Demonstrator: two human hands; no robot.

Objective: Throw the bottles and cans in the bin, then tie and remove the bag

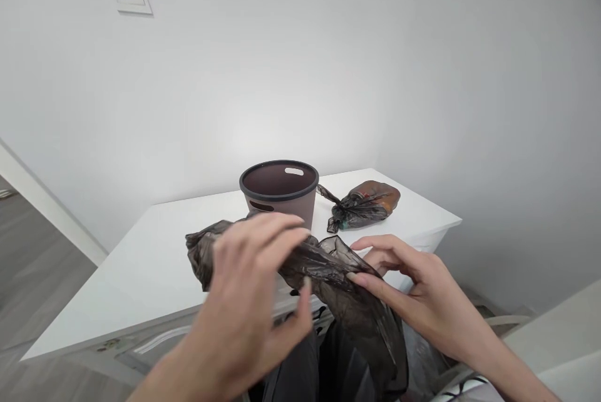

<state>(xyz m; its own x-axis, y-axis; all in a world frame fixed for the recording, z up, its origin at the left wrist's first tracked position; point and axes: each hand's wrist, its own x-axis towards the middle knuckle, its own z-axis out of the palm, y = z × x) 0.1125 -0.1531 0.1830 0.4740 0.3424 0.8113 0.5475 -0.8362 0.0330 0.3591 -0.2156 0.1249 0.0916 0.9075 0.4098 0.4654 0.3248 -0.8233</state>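
Observation:
A dark, see-through plastic bin bag stretches crumpled across the front of the white surface, its lower part hanging over the edge. My right hand pinches the bag's edge between thumb and fingers. Over the bag's left part is my left hand, thumb and fingers apart, with bag film showing between them. Whether this hand touches the film I cannot tell. Just behind the bag stands a brownish waste bin with a dark rim and handle slots, partly hidden by the bag and my left hand.
A knotted dark bag with orange and reddish contents lies right of the bin. Both rest on a white cabinet top against a pale wall. Grey floor shows at the left. My dark-clothed legs are below the cabinet's front edge.

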